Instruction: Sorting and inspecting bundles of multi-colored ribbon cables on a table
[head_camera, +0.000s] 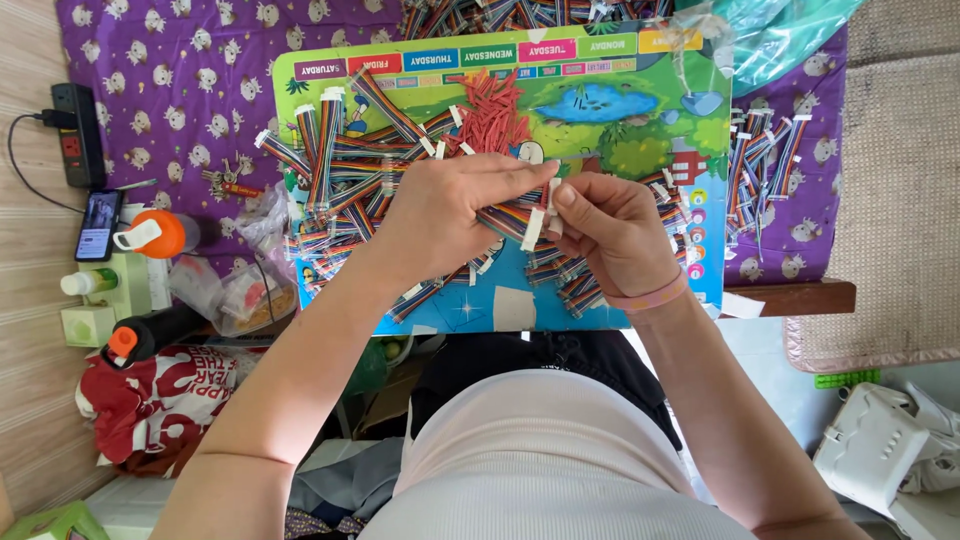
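Note:
My left hand and my right hand meet over a colourful picture board on a low table. Between them they pinch a small bundle of rainbow-striped ribbon cable with a white paper band at its end. My right thumb and fingers press on the band. Under and around the hands lie several more banded rainbow bundles. A heap of thin red strips sits just beyond my left hand.
More cable bundles lie on the purple patterned cloth at right and along the far edge. At left are a power strip, a phone, an orange-capped bottle and plastic bags. A clear bag lies far right.

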